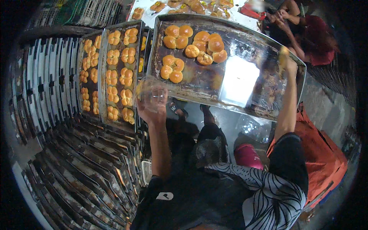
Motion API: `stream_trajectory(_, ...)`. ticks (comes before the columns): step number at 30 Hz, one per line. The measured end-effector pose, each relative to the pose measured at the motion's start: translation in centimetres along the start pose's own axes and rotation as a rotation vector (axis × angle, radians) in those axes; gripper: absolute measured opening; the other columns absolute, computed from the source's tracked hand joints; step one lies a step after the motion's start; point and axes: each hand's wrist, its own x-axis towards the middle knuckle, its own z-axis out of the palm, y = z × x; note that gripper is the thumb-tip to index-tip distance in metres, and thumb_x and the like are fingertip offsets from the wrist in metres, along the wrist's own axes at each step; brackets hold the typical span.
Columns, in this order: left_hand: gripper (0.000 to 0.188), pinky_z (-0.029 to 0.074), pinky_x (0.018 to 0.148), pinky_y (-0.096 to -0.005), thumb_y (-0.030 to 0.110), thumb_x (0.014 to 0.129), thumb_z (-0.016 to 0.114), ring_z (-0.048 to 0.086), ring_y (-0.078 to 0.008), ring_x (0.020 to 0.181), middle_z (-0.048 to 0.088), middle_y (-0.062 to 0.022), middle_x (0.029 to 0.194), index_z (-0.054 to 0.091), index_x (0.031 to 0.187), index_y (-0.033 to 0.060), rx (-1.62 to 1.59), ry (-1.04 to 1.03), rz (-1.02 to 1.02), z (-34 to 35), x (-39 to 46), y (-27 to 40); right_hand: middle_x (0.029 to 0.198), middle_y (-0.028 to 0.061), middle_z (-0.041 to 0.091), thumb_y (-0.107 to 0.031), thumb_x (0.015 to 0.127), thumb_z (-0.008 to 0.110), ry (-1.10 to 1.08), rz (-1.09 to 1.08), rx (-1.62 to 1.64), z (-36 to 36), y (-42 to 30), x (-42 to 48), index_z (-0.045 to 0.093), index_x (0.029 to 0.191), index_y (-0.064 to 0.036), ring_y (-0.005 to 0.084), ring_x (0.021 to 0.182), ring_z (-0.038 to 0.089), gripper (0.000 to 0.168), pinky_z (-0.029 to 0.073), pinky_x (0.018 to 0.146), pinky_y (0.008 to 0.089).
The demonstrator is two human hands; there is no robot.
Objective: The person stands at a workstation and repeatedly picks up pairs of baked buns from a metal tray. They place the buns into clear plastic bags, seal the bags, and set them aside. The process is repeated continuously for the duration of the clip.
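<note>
A worn metal baking tray (201, 89) lies before me, with golden bun clusters (174, 69) on its left half. One cluster near the middle has a bun with a torn-looking top (204, 58). A stack of clear plastic bags (240, 82) rests on the tray's surface, glaring with light. At the tray's near left corner, my left hand (152, 105) holds a crumpled clear plastic bag (151, 89). Over the tray's right end is my right hand (289, 64), blurred. Something yellowish shows at its fingers, but I cannot tell what it is.
Trays of bun clusters (119, 77) stand in stacks on the left, above more stacked trays (83, 172). Bagged buns (198, 7) lie on a white table at the back. Another person (319, 40) sits at upper right. An orange cloth-like cover (319, 161) is at my right.
</note>
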Motion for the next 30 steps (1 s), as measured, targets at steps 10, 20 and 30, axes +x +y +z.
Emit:
stream_trajectory(10,0.051,0.036,0.089,-0.0417,0.030,0.082,0.037,0.039,-0.0307,0.110,0.038,-0.0161,0.122,0.026,0.127,0.0096,0.115,-0.352,0.085,4.4,-4.4,-5.9,0.083,0.0067,0.060,-0.013,0.061,0.066,-0.126,-0.808,0.327,3.7,-35.7,-28.8,0.061,0.062,-0.005,0.0231,0.072,0.054,0.010,0.046,0.066,0.0330)
stream_trajectory(20,0.043,0.040,0.082,-0.0342,0.038,0.083,0.041,0.048,-0.0200,0.098,0.051,-0.0075,0.106,0.043,0.112,0.0069,0.134,-0.346,-0.298,4.1,-5.2,-5.7,0.090,0.0144,0.058,-0.013,0.066,0.064,-0.083,-0.591,0.335,3.6,-36.1,-29.5,0.055,0.096,0.000,0.0286,0.081,0.057,0.033,0.047,0.070,0.0340)
stream_trajectory(30,0.025,0.042,0.063,-0.0257,0.021,0.085,0.049,0.050,-0.0134,0.061,0.053,-0.0027,0.064,0.056,0.072,0.0007,1.383,-0.588,-0.094,-3.5,-8.1,-10.7,0.114,0.0193,0.044,-0.016,0.073,0.059,-0.127,-0.780,0.313,1.7,-41.8,-18.7,0.049,0.110,-0.005,0.0334,0.105,0.043,0.040,0.035,0.089,0.0395)
